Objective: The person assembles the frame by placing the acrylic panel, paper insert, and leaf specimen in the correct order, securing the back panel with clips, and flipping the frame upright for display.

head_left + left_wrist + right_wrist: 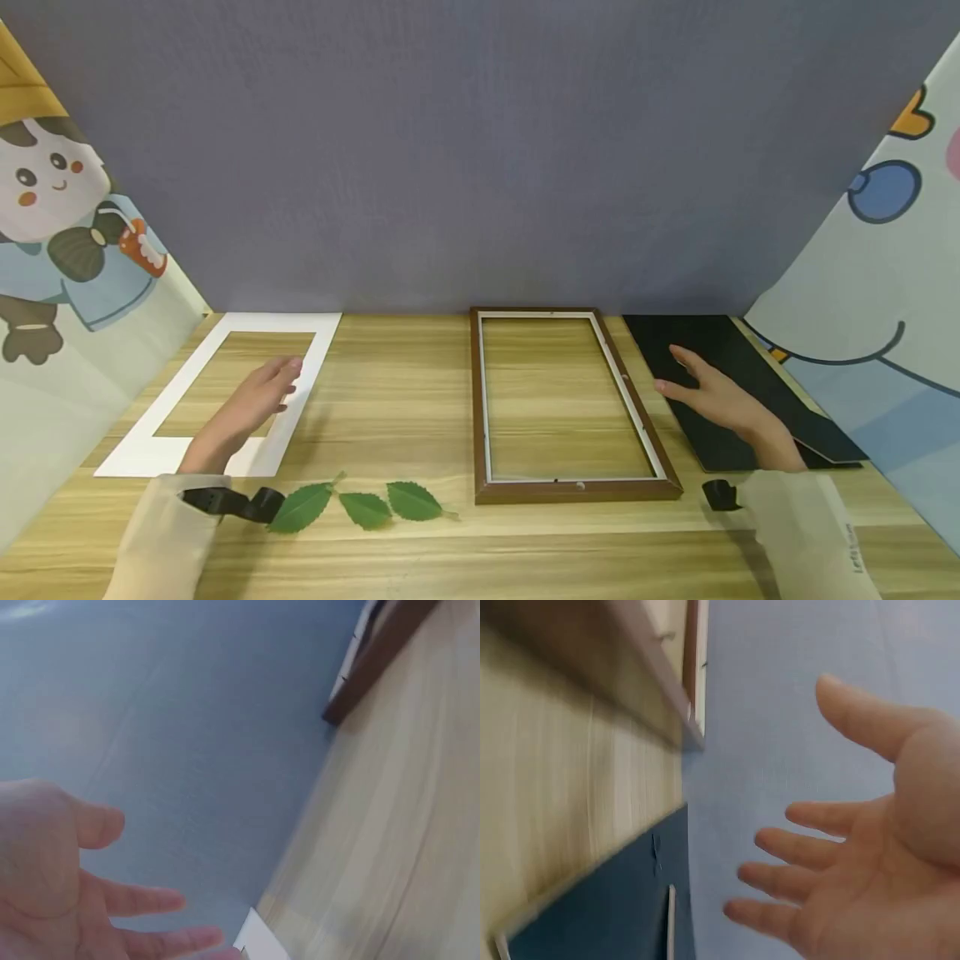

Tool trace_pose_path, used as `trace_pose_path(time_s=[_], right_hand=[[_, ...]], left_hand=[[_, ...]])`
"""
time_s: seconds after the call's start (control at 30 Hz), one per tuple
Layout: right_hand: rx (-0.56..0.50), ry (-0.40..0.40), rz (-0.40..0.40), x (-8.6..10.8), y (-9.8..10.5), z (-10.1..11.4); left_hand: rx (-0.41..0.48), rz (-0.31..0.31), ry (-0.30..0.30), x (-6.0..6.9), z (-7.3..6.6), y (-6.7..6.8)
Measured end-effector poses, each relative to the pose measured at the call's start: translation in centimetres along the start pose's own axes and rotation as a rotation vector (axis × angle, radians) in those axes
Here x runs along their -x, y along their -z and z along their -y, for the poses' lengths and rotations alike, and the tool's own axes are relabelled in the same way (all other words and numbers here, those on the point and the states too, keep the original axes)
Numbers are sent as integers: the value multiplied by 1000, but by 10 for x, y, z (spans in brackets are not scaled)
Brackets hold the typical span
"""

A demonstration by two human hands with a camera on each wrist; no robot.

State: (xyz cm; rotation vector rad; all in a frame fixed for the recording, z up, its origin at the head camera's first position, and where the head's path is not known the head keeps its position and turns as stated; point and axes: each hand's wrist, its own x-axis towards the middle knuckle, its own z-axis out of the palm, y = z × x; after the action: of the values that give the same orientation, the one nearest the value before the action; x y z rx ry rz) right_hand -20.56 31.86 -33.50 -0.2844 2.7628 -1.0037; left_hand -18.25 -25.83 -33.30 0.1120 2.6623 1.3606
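Observation:
My left hand (251, 408) hovers over the white mat board (135, 454) at the left of the table, its fingers relaxed and holding nothing. In the left wrist view that hand (97, 892) shows its palm with the fingers extended. On the other side, my right hand (727, 404) is above the black backing board (667, 358), fingers spread and nothing in them; the right wrist view shows this hand (855, 847) too. Between the hands lies a brown picture frame (577, 492) with a white inner edge. Several green leaves (367, 510) lie in a row at the front.
A grey upright panel (480, 158) closes off the back of the wooden table (397, 392). Cartoon-printed side walls stand at the left (82, 392) and right (862, 275). Dark wrist-camera mounts sit at both cuffs.

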Motion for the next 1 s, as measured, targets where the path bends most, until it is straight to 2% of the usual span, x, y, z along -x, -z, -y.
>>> trace_pose_path(time_s=[0.17, 0.3, 0.57, 1.0], right_hand=[[-207, -7, 81, 1, -4, 2], [-281, 1, 98, -1, -9, 2], [-321, 13, 129, -11, -21, 0], [-288, -50, 132, -17, -32, -1]], left_hand=[[108, 68, 77, -2, 2, -1], [166, 110, 102, -3, 6, -4], [211, 125, 92, -7, 12, -10], [290, 134, 111, -12, 20, -15]])
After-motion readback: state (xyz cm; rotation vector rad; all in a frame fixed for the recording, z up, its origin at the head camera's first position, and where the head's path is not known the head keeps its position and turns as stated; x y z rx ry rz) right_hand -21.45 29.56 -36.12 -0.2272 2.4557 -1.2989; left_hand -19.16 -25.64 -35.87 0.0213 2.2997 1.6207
